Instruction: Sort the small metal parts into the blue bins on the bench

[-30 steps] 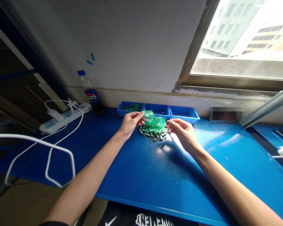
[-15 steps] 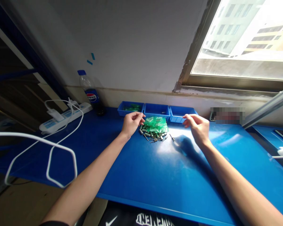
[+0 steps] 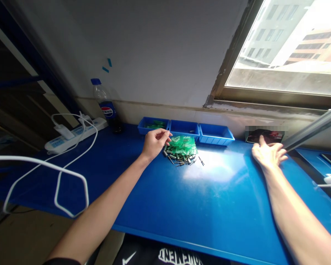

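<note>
Here's the left hand (image 3: 156, 144) at the left edge of the green packets (image 3: 184, 144), its grip narrow, thumb and forefinger almost meeting; whether anything is pinched there, I cannot tell; the packets sit heaped mid-worktop (image 3: 182, 206), loose metal pins (image 3: 180, 164) poking out in front, blue bins (image 3: 216, 136) lined up behind; and out right, the right hand (image 3: 268, 152), grip wide, fingers splayed before a partly blurred dark object (image 3: 252, 137), contact unclear!
</note>
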A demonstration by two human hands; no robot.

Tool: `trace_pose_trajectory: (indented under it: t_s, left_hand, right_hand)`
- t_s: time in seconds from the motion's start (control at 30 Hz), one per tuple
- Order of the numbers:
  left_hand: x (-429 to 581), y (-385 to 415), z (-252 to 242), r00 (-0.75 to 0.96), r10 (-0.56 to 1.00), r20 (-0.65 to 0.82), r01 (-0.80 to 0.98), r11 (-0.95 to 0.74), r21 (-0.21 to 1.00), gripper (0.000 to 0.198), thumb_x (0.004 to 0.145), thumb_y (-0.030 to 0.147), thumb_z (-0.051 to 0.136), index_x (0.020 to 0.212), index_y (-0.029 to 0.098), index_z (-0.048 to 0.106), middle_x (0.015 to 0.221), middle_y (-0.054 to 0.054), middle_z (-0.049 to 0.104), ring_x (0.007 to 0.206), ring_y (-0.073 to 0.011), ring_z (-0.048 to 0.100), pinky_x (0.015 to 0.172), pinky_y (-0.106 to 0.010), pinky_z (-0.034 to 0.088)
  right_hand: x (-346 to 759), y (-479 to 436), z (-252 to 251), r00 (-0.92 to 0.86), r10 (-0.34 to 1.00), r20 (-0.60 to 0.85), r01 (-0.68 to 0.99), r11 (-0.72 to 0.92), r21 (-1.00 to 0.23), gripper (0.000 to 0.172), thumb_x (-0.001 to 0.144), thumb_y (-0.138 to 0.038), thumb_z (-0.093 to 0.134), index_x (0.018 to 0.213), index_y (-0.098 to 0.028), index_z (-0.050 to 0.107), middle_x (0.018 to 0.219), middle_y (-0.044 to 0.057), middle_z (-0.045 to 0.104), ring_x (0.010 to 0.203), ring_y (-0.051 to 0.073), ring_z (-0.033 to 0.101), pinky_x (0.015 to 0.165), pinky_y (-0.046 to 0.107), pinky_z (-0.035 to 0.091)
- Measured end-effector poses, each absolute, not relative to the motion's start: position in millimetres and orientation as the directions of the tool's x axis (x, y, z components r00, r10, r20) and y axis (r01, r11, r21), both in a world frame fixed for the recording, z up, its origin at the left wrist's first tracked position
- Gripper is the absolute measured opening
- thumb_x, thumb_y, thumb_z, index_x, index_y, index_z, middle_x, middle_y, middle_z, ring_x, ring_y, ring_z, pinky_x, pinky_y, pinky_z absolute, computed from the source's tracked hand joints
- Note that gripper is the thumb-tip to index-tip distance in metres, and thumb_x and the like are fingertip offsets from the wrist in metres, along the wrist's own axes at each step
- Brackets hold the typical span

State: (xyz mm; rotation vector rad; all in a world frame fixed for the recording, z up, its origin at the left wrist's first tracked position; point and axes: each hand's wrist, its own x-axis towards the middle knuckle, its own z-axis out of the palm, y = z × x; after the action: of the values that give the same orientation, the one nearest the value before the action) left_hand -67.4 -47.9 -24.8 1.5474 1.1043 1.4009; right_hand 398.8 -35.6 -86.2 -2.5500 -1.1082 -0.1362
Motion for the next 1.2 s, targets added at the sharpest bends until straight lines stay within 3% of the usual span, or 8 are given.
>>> trace_pose_trajectory:
  t_s: [0.4, 0.6, 0.77, 1.1, 1.2]
  left_hand:
    - [-66.6, -51.4, -19.6, 0.042, 0.938, 0.343, 0.123, -0.346, 0.93, 0.028, 0.091, 0.041, 0.07, 0.083, 0.015, 0.077, 0.071, -0.005, 0.074, 0.059, -0.0138, 0.067, 0.06, -0.025, 0.055]
    - [-64.6, -51.8, -21.1, 0.059, 0.939, 0.339, 0.113, -0.344, 0.932, 0.028, 0.091, 0.041, 0.07, 0.082, 0.015, 0.077, 0.07, -0.005, 0.073, 0.06, -0.0142, 0.067, 0.06, -0.025, 0.055]
    - [-64.9, -52.2, -21.2, 0.064, 0.938, 0.339, 0.12, -0.345, 0.931, 0.029, 0.091, 0.043, 0.07, 0.082, 0.016, 0.077, 0.071, -0.005, 0.074, 0.06, -0.0147, 0.067, 0.061, -0.025, 0.056]
    - [-65.4, -51.2, -23.9, 0.085, 0.942, 0.326, 0.137, -0.335, 0.932, 0.029, 0.091, 0.043, 0.069, 0.082, 0.015, 0.076, 0.07, -0.005, 0.073, 0.059, -0.0144, 0.067, 0.061, -0.025, 0.055]
    - [-64.9, -51.3, -24.0, 0.096, 0.942, 0.322, 0.177, -0.335, 0.926, 0.029, 0.092, 0.042, 0.068, 0.081, 0.016, 0.075, 0.072, -0.005, 0.075, 0.062, -0.0166, 0.07, 0.063, -0.027, 0.056]
  right_hand:
    - [412.7, -29.2, -86.3, 0.732, 0.667, 0.135, 0.675, -0.684, -0.277, 0.067, 0.101, -0.057, 0.025, 0.165, -0.038, 0.029, 0.153, 0.027, 0.038, 0.14, 0.049, 0.044, 0.108, 0.058, 0.034]
    - [415.9, -31.1, -77.9, 0.743, 0.66, 0.11, 0.66, -0.698, -0.277, 0.065, 0.102, -0.059, 0.025, 0.165, -0.041, 0.026, 0.15, 0.028, 0.044, 0.136, 0.05, 0.055, 0.104, 0.06, 0.04]
    - [415.1, -32.4, -75.8, 0.751, 0.64, 0.16, 0.654, -0.69, -0.311, 0.074, 0.101, -0.059, 0.03, 0.168, -0.029, 0.02, 0.147, 0.032, 0.047, 0.134, 0.052, 0.056, 0.1, 0.06, 0.043]
    - [412.1, -37.8, -72.9, 0.734, 0.648, 0.202, 0.673, -0.656, -0.342, 0.074, 0.098, -0.062, 0.039, 0.165, -0.029, 0.035, 0.141, 0.028, 0.057, 0.128, 0.047, 0.062, 0.096, 0.055, 0.049]
    - [411.2, -37.6, -75.4, 0.648, 0.695, 0.312, 0.757, -0.541, -0.367, 0.066, 0.097, -0.054, 0.046, 0.157, -0.027, 0.05, 0.134, 0.02, 0.065, 0.124, 0.039, 0.065, 0.098, 0.047, 0.05]
